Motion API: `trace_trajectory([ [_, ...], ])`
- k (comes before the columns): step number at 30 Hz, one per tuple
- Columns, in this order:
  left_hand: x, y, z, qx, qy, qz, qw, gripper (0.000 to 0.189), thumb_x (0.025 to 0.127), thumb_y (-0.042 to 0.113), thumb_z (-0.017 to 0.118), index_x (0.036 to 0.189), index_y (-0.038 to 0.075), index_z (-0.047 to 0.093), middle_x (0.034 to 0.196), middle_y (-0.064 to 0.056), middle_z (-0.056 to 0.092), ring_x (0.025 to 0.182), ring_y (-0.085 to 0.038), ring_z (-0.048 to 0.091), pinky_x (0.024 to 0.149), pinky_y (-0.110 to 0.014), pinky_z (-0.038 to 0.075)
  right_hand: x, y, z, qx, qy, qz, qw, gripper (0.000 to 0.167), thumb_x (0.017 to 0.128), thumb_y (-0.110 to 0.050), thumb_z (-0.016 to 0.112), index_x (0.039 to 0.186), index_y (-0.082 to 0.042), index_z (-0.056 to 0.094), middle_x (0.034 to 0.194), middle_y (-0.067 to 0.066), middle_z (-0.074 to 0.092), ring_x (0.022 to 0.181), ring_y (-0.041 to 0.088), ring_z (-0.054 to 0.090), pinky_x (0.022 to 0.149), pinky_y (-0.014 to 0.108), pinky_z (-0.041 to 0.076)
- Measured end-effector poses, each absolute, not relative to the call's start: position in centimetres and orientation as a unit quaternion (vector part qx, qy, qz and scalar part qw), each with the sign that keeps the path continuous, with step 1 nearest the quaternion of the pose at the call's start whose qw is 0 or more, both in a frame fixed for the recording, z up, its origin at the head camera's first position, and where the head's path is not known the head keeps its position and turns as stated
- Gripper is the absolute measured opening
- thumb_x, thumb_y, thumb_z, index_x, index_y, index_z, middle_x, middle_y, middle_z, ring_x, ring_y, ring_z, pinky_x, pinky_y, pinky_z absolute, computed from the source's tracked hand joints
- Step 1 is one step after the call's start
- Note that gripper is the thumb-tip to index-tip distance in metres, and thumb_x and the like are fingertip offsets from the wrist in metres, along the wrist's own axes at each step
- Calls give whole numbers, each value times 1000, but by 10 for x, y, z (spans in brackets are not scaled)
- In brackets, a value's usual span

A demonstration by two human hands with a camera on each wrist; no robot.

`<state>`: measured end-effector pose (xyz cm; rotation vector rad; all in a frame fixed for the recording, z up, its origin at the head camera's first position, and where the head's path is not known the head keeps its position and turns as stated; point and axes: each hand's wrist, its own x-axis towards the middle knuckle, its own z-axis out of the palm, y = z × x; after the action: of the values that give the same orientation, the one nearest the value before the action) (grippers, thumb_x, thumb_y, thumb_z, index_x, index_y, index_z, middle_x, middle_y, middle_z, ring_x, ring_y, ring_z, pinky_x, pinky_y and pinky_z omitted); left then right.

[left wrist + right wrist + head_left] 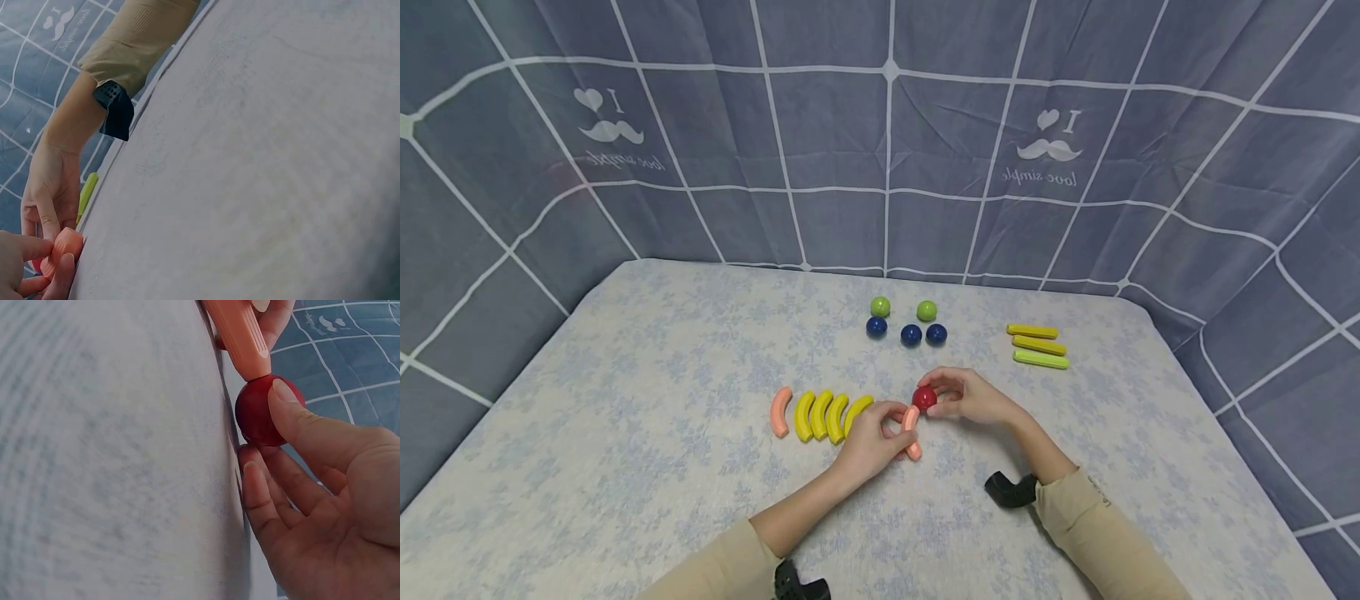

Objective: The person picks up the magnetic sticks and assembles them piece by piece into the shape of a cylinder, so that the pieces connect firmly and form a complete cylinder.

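My left hand (880, 433) pinches a curved salmon-pink piece (912, 432) and holds it up from the table. My right hand (962, 396) grips a dark red ball (924, 397) between thumb and fingers. The ball touches the pink piece's upper end. In the right wrist view the red ball (262, 411) meets the tip of the pink piece (239, 334), with my right hand (294, 462) curled round the ball. In the left wrist view my left hand (37, 259) grips the pink piece (62, 247) at the lower left corner.
On the flowered table cover (625, 467) lie another pink curve (781, 412) and several yellow curves (827, 414) in a row. Two green balls (880, 307) and three blue balls (911, 335) sit further back. Yellow and green straight bars (1037, 345) lie at the right. Checked cloth walls surround the table.
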<state>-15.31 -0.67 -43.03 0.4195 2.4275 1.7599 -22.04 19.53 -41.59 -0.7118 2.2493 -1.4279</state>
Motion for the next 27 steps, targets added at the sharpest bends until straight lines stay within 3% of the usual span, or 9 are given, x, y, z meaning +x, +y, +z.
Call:
trace_trajectory([
  [5, -155, -8, -433, 153, 800, 578, 48, 32, 79, 7, 69, 108, -5, 60, 97, -11, 58, 58, -8, 56, 50, -18, 48, -221, 196, -416, -259, 810, -493, 184, 37, 79, -5, 70, 113, 2, 57, 102, 15, 61, 88, 21, 56, 67, 22, 46],
  [13, -159, -11, -437, 187, 802, 567, 24, 36, 83, 6, 65, 116, -5, 57, 105, -14, 57, 88, -20, 56, 67, -18, 48, -221, 197, -417, -268, 811, -487, 183, 38, 81, -7, 68, 117, 1, 57, 99, 15, 61, 82, 17, 56, 67, 23, 44],
  [23, -162, -12, -440, 206, 790, 575, 43, 55, 82, 12, 69, 131, -1, 46, 127, -16, 48, 91, -23, 56, 70, -20, 50, -219, 194, -416, -250, 783, -530, 209, 39, 84, -3, 64, 118, 7, 50, 108, 20, 59, 99, 27, 58, 81, 23, 48],
  [27, -164, -12, -440, 217, 793, 567, 47, 61, 80, 11, 70, 133, -1, 42, 128, -15, 48, 91, -21, 54, 70, -20, 50, -218, 194, -415, -244, 766, -551, 223, 34, 84, 3, 61, 115, 10, 48, 112, 24, 56, 105, 34, 57, 84, 24, 49],
])
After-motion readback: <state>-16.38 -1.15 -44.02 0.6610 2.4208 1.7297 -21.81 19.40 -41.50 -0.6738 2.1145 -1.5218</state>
